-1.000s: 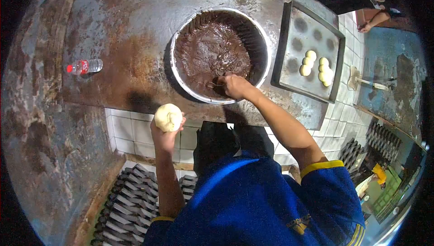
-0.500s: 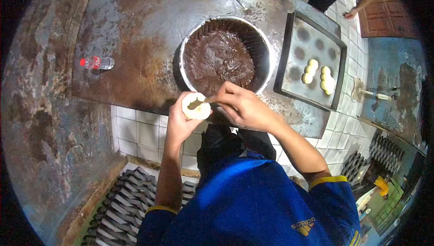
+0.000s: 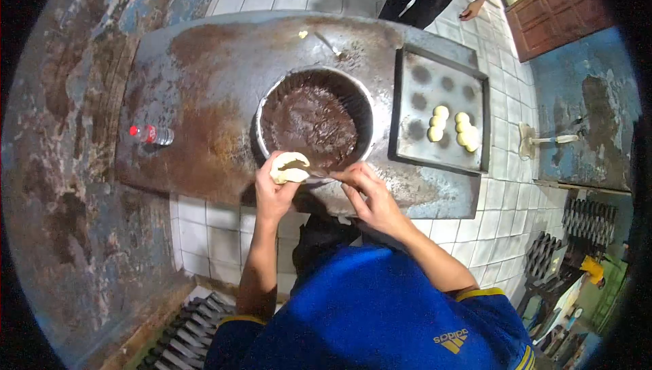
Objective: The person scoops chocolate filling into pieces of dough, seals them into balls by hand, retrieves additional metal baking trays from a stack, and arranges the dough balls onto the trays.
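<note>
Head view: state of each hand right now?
Left hand: closed around an opened dough piece.
Right hand: closed on a thin utensil, type unclear.

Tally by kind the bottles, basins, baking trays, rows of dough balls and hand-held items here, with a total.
Plastic bottle: 1
Metal basin: 1
Baking tray: 1
Rows of dough balls: 2
Opened dough piece, left hand: 1
Thin utensil, right hand: 1
Total: 7
</note>
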`<state>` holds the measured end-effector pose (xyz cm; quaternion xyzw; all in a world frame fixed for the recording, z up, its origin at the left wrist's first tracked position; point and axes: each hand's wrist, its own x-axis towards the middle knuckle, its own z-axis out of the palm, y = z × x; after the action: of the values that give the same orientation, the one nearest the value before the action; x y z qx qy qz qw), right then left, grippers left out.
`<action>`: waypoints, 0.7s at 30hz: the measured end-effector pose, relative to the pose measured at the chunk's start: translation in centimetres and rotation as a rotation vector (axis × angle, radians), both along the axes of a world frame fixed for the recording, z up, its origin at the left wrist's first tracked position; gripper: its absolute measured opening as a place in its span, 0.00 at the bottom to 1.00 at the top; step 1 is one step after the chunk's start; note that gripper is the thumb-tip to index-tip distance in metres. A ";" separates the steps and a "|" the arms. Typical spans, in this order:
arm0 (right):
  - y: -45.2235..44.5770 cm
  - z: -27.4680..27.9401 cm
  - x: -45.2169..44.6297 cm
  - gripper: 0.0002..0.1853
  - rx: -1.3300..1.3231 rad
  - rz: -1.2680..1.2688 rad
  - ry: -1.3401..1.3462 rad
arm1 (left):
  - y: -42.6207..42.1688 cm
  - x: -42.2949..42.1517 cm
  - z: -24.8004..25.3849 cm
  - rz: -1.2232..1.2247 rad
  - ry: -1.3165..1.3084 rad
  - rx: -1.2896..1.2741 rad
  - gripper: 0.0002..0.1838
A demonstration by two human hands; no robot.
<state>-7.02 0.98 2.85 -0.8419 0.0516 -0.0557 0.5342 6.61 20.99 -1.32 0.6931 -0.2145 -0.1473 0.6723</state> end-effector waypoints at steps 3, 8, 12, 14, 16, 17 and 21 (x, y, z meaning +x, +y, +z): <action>-1.3 -5.3 -3.8 0.13 0.189 -0.253 0.140 | -0.4 -0.3 -0.4 0.092 0.304 -0.030 0.18; -7.3 -24.2 -11.7 0.20 0.126 -0.508 0.406 | -0.5 -3.7 0.9 -0.004 0.341 0.056 0.15; -10.7 -30.7 -13.5 0.19 0.209 -0.430 0.353 | -1.0 -8.0 1.1 -0.119 0.349 0.113 0.16; -11.2 -27.2 -12.4 0.25 -0.415 -0.280 0.331 | -1.5 -10.2 1.5 -0.126 0.413 0.119 0.17; -10.3 -13.9 -10.8 0.36 -0.036 -0.123 0.276 | -1.4 -11.4 1.0 -0.241 0.346 0.227 0.20; -9.9 -10.8 -10.1 0.41 0.100 0.013 0.234 | -1.5 -12.0 1.0 -0.273 0.334 0.245 0.21; -7.3 1.6 -10.6 0.48 0.168 0.396 0.023 | -2.5 -14.4 2.1 -0.409 0.332 0.354 0.25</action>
<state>-17.58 -6.37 4.45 -0.7888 -0.1046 0.0644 0.6022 -7.75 18.48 0.76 0.7083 -0.2076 -0.4257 0.5235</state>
